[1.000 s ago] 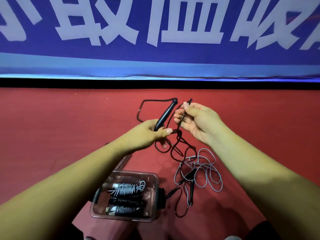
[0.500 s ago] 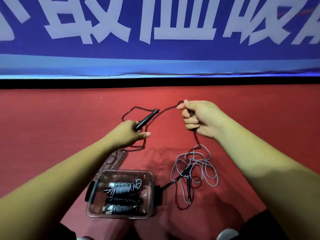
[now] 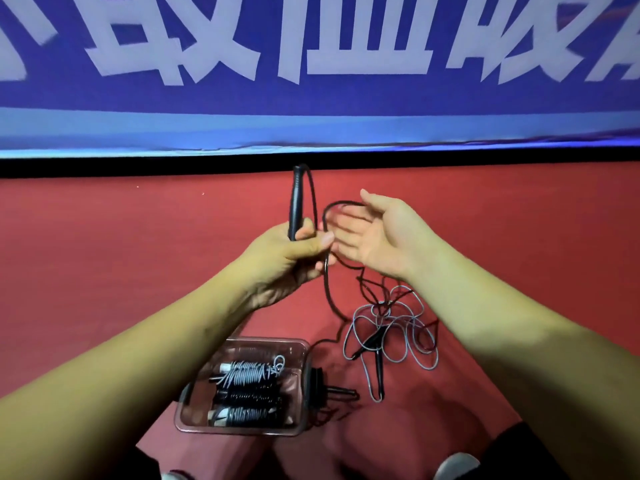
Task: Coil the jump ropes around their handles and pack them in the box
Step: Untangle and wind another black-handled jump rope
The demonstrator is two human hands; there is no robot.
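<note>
Coiling looks barely begun: the left hand [image 3: 291, 261] grips the black handle [image 3: 296, 202] upright in curled fingers [image 3: 306, 234]; the right hand [image 3: 377, 237] is spread wide, holding nothing, with the black cord [image 3: 325, 282] looping beside its fingers; next, pinch that cord and wind it round the handle; the box [image 3: 306, 355] sits below both wrists.

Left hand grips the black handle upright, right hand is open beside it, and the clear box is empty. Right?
One slip: in the head view the clear box holds coiled ropes. The rest stands: left hand grips the black handle upright, right hand open beside it.
</note>
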